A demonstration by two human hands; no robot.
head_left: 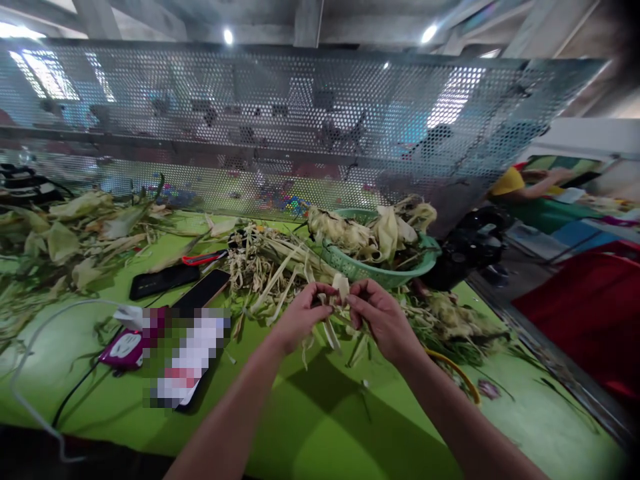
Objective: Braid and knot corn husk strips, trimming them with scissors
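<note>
My left hand (306,315) and my right hand (379,313) meet above the green table. Between them is a pale strip of corn husk (341,287), pinched by the fingers of both. Loose husk ends hang below my left fingers. Just beyond lies a heap of braided and stripped husk (265,263). Behind my hands a green plastic basket (360,270) is piled with dried corn husks (385,233).
More husks (65,233) cover the table's far left. Two dark phones (165,281), red-handled scissors (203,258), a purple power strip (123,350) and a white cable (30,347) lie left. A perforated metal screen (250,133) stands behind. Another person's arm (543,183) shows at right.
</note>
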